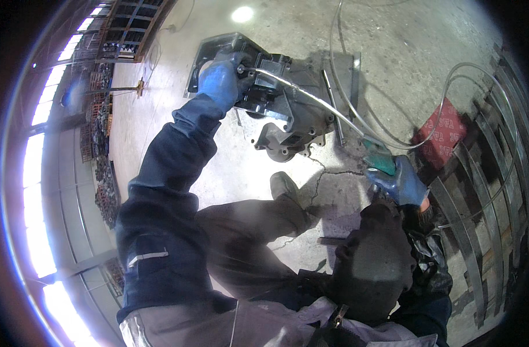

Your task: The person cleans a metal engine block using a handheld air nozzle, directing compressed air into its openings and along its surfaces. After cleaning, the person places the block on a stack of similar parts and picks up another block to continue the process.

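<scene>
**Metal casting (304, 122), L hand (220, 80) at one end, R hand (404, 179) on a green gun (380, 159)**

Casting is dark grey, w/ a squarish open frame at the upper L & a lobed, bolt-holed part at the lower R. It sits ahead of the person, upper ctr of view, over pale concrete floor (403, 34).

L hand, blue glove, is at the frame end, fingers curled, partly hidden; can't tell if it's gripping the casting, the tube (308, 94) or both. R hand, also blue-gloved, is closed round the gun, well apart from the casting, to its lower R.

Thin shiny tube runs from the gun diagonally up-L across the casting; its far end is right by the L hand. Clear-ish hose (467, 63) makes loops above & R of the gun. Thin rod (328, 87) is just R of the casting.

Red sheet (448, 139) lies R of the gun, nr a row of long metal bars (467, 217) down the R side (they look bent, prob. lens).

Below the casting: dark shoe (285, 186), w/ a crack (317, 180) in the floor beside it. Bkgd L: rack (128, 29) up top, bright windows (39, 225) along the wall.
</scene>
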Motion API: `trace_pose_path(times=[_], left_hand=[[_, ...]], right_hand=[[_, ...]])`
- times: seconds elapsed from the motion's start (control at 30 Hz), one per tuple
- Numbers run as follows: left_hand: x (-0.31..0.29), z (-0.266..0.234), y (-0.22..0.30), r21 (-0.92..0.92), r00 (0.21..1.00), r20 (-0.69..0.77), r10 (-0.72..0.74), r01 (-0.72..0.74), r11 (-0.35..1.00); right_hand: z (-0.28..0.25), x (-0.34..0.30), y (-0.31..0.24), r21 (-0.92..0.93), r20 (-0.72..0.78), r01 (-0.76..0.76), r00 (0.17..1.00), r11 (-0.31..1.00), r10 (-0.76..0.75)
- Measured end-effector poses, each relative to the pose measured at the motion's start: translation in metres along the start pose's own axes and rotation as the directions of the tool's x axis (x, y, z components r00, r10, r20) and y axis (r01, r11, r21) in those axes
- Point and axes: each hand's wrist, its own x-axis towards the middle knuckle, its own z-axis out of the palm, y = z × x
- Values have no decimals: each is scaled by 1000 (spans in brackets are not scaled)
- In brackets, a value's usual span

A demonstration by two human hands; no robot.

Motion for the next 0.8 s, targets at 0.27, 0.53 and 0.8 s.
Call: trace_pose_path(times=[0.27, 0.53, 0.8], left_hand=[[-3, 1, 6, 96, 997, -52, 52, -47, 994], [-1, -5, 21, 174, 999, -35, 5, 2, 985], [4, 0, 33, 284, 999, -23, -30, 35, 958]], right_hand=[[6, 4, -20, -145, -67, -73, 996, 987, 64], [8, 5, -37, -67, -8, 10, 1000, 998, -11], [-8, -8, 8, 0, -54, -74, 996, 997, 74]])
